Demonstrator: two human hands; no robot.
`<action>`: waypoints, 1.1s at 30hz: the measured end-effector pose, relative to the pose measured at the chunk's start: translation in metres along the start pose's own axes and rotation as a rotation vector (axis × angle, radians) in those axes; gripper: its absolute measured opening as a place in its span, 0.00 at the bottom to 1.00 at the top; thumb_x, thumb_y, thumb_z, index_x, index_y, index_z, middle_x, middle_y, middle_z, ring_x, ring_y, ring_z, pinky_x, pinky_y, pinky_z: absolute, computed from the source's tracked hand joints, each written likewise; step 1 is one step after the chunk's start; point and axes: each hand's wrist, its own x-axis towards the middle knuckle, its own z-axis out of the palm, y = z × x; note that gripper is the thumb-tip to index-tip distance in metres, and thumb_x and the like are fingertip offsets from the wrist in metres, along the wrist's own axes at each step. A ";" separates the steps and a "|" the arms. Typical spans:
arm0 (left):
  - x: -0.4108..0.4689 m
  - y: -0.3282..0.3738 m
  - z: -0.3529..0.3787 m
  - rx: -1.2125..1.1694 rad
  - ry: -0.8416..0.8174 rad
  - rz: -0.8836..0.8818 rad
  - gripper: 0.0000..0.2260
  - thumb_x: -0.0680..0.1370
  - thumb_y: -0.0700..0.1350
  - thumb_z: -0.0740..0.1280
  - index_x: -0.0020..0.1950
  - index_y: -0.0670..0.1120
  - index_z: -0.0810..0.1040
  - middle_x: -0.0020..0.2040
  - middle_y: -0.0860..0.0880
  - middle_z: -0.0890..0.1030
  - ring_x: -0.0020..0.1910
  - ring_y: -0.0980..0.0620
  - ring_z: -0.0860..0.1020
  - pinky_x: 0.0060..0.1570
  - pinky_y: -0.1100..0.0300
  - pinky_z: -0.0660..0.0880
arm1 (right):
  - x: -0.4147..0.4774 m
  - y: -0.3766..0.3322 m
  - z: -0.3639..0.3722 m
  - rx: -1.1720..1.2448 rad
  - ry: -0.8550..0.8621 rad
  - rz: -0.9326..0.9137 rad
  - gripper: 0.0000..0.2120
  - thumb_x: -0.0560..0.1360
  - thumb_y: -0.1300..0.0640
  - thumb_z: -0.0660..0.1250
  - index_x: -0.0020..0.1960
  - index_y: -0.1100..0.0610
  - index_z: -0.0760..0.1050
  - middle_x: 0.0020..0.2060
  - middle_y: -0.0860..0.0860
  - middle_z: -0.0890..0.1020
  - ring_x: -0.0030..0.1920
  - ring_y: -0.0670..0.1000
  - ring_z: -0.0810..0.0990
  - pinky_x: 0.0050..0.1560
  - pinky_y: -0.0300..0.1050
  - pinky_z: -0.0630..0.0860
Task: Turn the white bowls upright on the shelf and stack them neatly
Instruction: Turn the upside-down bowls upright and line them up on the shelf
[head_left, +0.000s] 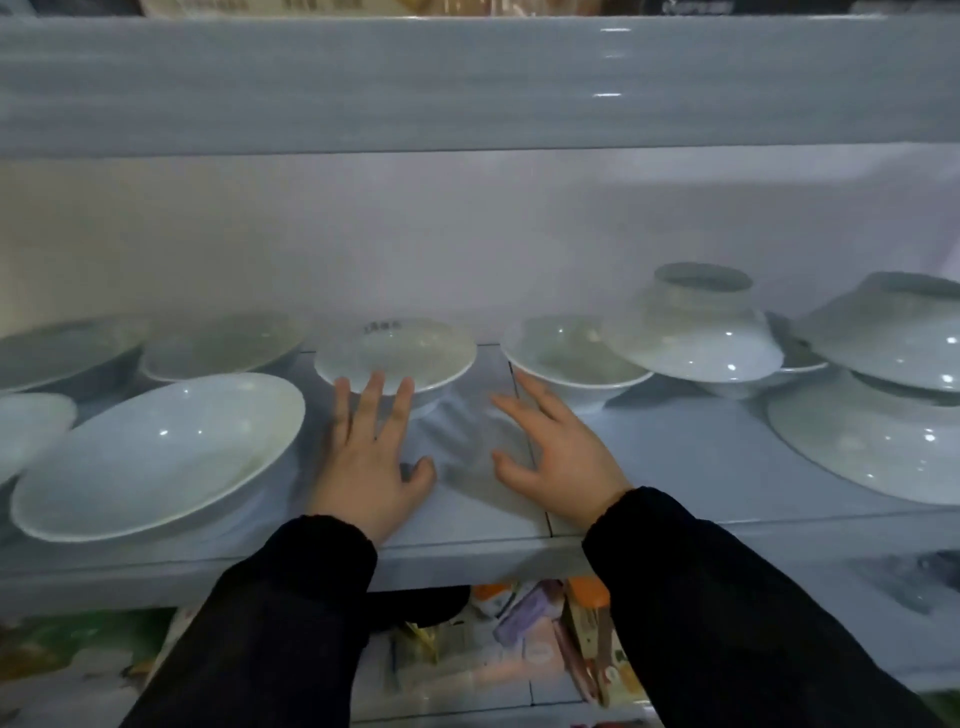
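Several white bowls stand on a pale shelf (467, 540). An upright bowl (395, 353) sits in the middle; the fingertips of my left hand (371, 457) reach its near rim with straight fingers. A second upright bowl (566, 358) stands to its right, and my right hand (550, 452) hovers open just in front of it. An upside-down bowl (696, 327) leans on that bowl's right side. At the far right another inverted bowl (893, 332) lies on top of a large inverted one (872, 441). A big upright bowl (161, 452) tilts at the left.
More white bowls (218, 343) line the back left, with a small one (31, 426) at the left edge. A shelf board (467, 83) runs overhead. Packaged goods (524, 639) fill the shelf below. Bare shelf lies between my hands.
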 end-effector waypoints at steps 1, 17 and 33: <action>0.001 -0.001 0.000 0.009 -0.010 0.002 0.40 0.71 0.64 0.51 0.81 0.56 0.42 0.81 0.51 0.40 0.78 0.42 0.32 0.77 0.43 0.47 | -0.005 -0.002 -0.004 -0.007 0.015 0.020 0.32 0.72 0.38 0.62 0.74 0.46 0.69 0.79 0.49 0.60 0.76 0.47 0.62 0.69 0.37 0.64; 0.003 -0.003 -0.001 -0.108 -0.046 -0.057 0.40 0.70 0.61 0.57 0.80 0.60 0.44 0.80 0.56 0.36 0.76 0.52 0.27 0.77 0.45 0.44 | -0.015 0.057 -0.153 -0.566 0.003 -0.036 0.35 0.72 0.44 0.69 0.77 0.46 0.63 0.79 0.58 0.59 0.79 0.61 0.54 0.74 0.58 0.61; 0.003 -0.002 0.001 0.048 0.085 0.009 0.40 0.68 0.62 0.59 0.79 0.49 0.62 0.79 0.40 0.59 0.77 0.46 0.45 0.74 0.60 0.35 | 0.019 0.131 -0.198 -0.773 -0.203 -0.022 0.44 0.65 0.42 0.73 0.77 0.44 0.59 0.75 0.57 0.57 0.77 0.64 0.53 0.69 0.57 0.66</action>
